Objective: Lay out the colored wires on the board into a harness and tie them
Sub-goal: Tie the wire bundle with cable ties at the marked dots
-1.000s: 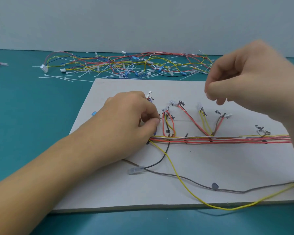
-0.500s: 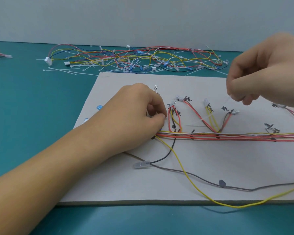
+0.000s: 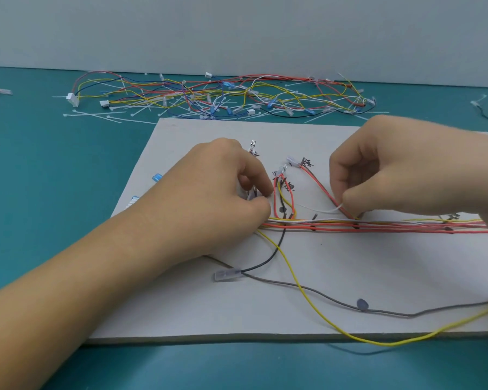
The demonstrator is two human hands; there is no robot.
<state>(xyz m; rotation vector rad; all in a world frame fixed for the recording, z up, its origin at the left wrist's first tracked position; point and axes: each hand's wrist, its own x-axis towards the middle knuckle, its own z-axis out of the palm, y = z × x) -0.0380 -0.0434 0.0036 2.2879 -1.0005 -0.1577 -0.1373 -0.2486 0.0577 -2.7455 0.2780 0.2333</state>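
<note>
The left hand (image 3: 223, 198) pinches the left end of the wire bundle (image 3: 378, 225) between thumb and forefinger. The right hand (image 3: 392, 175) pinches the tail of a white cable tie (image 3: 333, 210) just above the bundle. This seems to be the tying of a branch, and next the slim, stiff plastic tail needs a snug pull. The bundle lies across the matte grey board (image 3: 350, 277), and a springy yellow wire (image 3: 307, 294) loops loose below the bundle.

Teal tabletop (image 3: 26, 192) meets a pale wall (image 3: 237, 29)
</note>
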